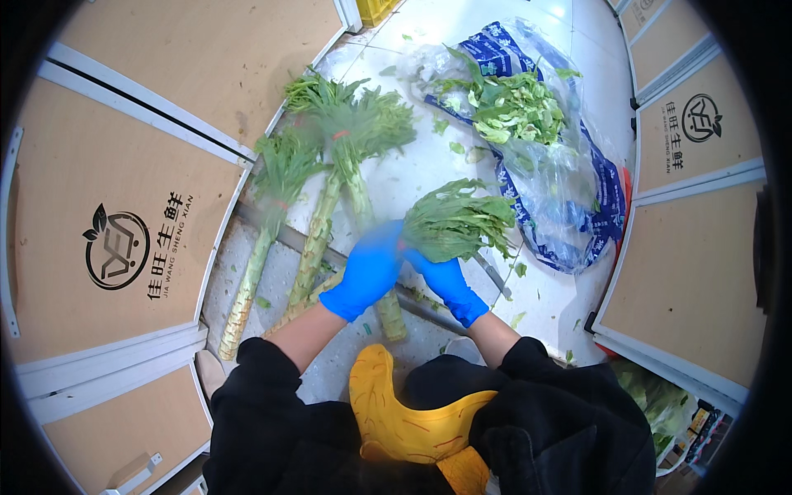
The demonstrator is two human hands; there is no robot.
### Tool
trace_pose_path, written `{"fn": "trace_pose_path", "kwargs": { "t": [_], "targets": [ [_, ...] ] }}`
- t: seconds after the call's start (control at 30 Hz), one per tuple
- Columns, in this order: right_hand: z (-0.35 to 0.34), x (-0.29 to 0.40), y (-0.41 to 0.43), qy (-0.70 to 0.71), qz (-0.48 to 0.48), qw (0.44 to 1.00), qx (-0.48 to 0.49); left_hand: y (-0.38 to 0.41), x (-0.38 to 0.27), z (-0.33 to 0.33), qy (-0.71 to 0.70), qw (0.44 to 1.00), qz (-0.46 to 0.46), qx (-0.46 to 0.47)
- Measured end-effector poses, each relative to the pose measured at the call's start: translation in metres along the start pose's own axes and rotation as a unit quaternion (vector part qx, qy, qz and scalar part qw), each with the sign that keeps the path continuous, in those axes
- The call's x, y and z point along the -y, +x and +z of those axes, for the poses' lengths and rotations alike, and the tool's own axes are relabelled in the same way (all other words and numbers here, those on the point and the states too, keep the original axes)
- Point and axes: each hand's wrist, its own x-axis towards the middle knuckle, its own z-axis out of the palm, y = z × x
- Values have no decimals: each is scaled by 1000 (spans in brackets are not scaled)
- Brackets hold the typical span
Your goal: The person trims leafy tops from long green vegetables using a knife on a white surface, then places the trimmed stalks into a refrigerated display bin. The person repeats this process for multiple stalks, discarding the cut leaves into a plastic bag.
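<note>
My left hand (pixel 374 266), in a blue glove, is closed around the upper stem of a celtuce whose leafy top (pixel 459 219) points right. My right hand (pixel 447 281), gloved alike, has its fingers at the base of those leaves, by a small red band. The held stem runs down to the left, partly hidden by my left hand and forearm. To the left lie more celtuces with leaves pointing away from me: one stem (pixel 249 297) at far left, another stem (pixel 318 238) beside it, and a third (pixel 356 185) passing beneath my left hand. Red bands circle some of their leaf bases.
A clear and blue printed plastic bag (pixel 557 185) lies at right with torn leaves (pixel 516 108) on it. Wooden cabinet panels (pixel 124 185) flank both sides. A metal floor strip (pixel 427 306) crosses beneath my hands. Leaf scraps dot the tiles. A yellow crate (pixel 374 11) stands at the top.
</note>
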Motion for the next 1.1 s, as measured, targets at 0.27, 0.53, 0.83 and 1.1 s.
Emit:
{"fn": "trace_pose_path", "kwargs": {
  "t": [0.27,0.53,0.83,1.1],
  "targets": [
    [1,26,-6,-28,19,999,-4,8,-5,18,24,994,-108,14],
    [-6,39,3,-55,258,964,22,27,30,-3,-232,955,-115,142],
    [8,33,-24,-187,26,982,-3,41,61,-13,-234,953,-121,151],
    [14,-7,-22,-73,-60,995,-19,37,52,-30,-234,957,-114,125]
  ]
}}
